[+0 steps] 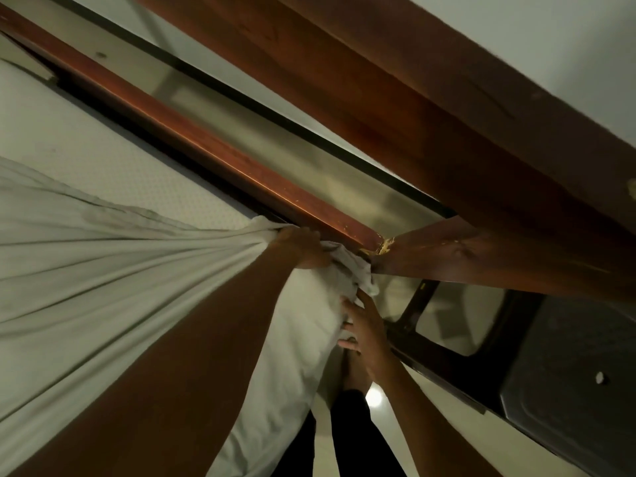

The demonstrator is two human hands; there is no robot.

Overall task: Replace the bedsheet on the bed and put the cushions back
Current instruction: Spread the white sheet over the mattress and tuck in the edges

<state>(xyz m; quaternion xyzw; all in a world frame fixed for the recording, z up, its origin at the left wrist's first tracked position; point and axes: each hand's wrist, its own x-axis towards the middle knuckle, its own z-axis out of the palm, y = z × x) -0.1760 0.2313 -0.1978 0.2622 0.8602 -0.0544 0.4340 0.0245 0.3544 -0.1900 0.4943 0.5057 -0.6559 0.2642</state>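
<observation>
A pale grey bedsheet [113, 270] lies stretched in folds over the white dotted mattress [113, 160], drawn tight toward the bed's corner. My left hand [303, 247] is clenched on a bunched edge of the sheet at the mattress corner, right beside the reddish wooden bed rail [220, 156]. My right hand [364, 327] is lower, fingers spread and pressed on the sheet's hanging corner along the side of the mattress. No cushions are in view.
The wooden bed frame meets a corner post [481, 259] just right of my hands. A dark piece of furniture with a cut-out [550, 356] stands close on the right. Pale glossy floor [375, 397] and my dark trouser legs show below.
</observation>
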